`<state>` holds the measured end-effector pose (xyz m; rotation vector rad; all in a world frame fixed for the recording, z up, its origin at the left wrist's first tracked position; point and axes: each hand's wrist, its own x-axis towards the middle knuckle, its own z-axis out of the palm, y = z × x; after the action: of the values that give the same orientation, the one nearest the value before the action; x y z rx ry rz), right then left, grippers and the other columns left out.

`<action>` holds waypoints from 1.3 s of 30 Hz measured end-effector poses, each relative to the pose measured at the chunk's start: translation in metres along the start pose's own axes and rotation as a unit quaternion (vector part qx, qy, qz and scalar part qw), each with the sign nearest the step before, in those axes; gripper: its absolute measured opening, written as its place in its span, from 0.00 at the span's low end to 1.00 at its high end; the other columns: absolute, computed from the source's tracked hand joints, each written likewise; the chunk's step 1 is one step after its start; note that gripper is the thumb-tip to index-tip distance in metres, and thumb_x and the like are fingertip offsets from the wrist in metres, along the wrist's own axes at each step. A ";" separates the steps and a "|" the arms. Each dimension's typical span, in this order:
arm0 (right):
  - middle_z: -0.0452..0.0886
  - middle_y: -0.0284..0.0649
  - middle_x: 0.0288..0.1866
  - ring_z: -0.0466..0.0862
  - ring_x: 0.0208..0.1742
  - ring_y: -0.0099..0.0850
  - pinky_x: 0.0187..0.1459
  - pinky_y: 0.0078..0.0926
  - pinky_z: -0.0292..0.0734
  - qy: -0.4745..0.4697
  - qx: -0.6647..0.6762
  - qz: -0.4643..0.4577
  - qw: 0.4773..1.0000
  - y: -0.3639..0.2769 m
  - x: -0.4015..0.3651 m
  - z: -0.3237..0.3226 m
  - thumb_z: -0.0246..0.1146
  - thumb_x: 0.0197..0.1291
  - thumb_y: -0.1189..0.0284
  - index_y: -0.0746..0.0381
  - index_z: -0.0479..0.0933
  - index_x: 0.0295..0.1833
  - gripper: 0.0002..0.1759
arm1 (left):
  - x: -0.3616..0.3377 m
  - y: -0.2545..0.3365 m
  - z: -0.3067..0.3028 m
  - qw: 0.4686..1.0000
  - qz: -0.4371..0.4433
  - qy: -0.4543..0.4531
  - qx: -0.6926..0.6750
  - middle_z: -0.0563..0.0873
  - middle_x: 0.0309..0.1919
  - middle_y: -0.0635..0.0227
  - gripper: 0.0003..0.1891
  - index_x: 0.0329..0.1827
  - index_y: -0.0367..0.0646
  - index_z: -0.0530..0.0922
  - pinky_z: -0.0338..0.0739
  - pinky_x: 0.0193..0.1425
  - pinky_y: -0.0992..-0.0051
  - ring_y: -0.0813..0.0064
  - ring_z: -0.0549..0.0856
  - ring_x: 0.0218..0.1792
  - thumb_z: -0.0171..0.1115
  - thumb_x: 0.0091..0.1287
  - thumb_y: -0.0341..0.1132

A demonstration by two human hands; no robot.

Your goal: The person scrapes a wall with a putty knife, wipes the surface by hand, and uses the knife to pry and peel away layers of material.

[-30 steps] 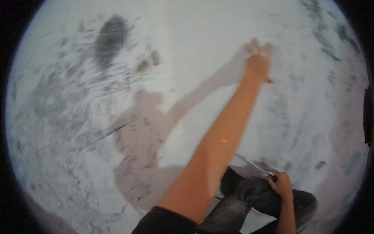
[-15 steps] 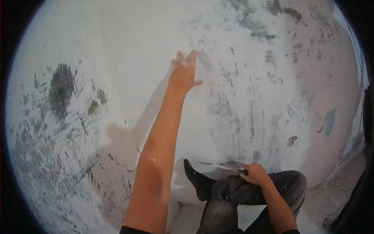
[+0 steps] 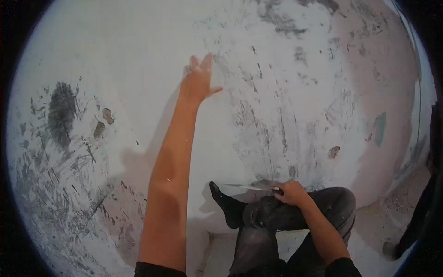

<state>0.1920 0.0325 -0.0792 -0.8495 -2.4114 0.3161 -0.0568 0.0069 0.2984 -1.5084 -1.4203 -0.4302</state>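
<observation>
My left hand [image 3: 197, 82] is raised against the pale wall [image 3: 147, 55], its fingers apart and thumb stretched out to the right, with nothing in it. Lower down, my right hand [image 3: 291, 193] is closed round the dark handle of a thin, light-coloured blade tool [image 3: 251, 187]. The blade points left, above my bent knee and close to the wall. Its exact shape is hard to make out.
Dark scuffs and scrape marks [image 3: 62, 113] cover parts of the wall, with small chipped holes [image 3: 108, 116]. My dark-trousered legs [image 3: 277, 214] and a black-socked foot [image 3: 226, 205] are below. Another dark leg or sleeve [image 3: 420, 217] shows at the right edge.
The whole view has shifted, so the wall marks and both arms appear further left. My left hand stays spread at the wall, and the tool remains in my right hand.
</observation>
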 end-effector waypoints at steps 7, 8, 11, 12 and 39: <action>0.88 0.49 0.34 0.87 0.35 0.48 0.41 0.46 0.82 -0.009 -0.010 0.011 1.000 -0.002 0.001 -0.002 0.70 0.58 0.61 0.48 0.81 0.63 0.25 | 0.001 0.003 -0.004 0.996 0.039 0.041 0.064 0.69 0.64 0.20 0.61 0.81 0.39 0.54 0.71 0.71 0.53 0.36 0.75 0.67 0.79 0.50 0.60; 0.88 0.49 0.34 0.87 0.35 0.48 0.41 0.46 0.82 -0.008 -0.009 0.012 1.000 -0.001 0.001 -0.001 0.70 0.58 0.61 0.48 0.81 0.63 0.25 | 0.002 0.003 -0.003 0.996 0.036 0.037 0.067 0.69 0.64 0.20 0.61 0.81 0.38 0.54 0.71 0.71 0.53 0.36 0.75 0.67 0.78 0.50 0.59; 0.87 0.48 0.34 0.87 0.38 0.48 0.45 0.49 0.82 -0.020 -0.013 0.007 1.000 0.001 0.000 0.000 0.68 0.61 0.59 0.47 0.78 0.66 0.26 | 0.004 0.004 -0.006 0.999 0.016 0.013 0.039 0.63 0.69 0.23 0.58 0.82 0.45 0.52 0.75 0.67 0.51 0.29 0.72 0.67 0.78 0.53 0.56; 0.87 0.48 0.34 0.87 0.38 0.48 0.45 0.49 0.82 -0.024 -0.018 0.009 1.000 0.001 0.000 -0.001 0.68 0.61 0.59 0.48 0.78 0.66 0.27 | 0.004 0.004 -0.008 1.000 -0.003 -0.006 0.009 0.59 0.73 0.26 0.57 0.83 0.51 0.50 0.80 0.63 0.49 0.23 0.69 0.67 0.78 0.55 0.53; 0.63 0.26 0.24 0.61 0.18 0.15 0.16 0.18 0.58 0.205 0.630 -0.064 0.746 -0.165 0.107 -0.106 0.46 0.75 0.75 0.51 0.43 0.85 0.37 | 0.025 -0.009 -0.029 0.991 0.022 -0.129 0.025 0.66 0.67 0.22 0.67 0.82 0.44 0.53 0.77 0.66 0.53 0.39 0.75 0.68 0.85 0.39 0.54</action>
<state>0.1014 -0.0233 0.1172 -0.0623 -1.2983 1.3248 -0.0484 -0.0046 0.3347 -1.5937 -1.5807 -0.1737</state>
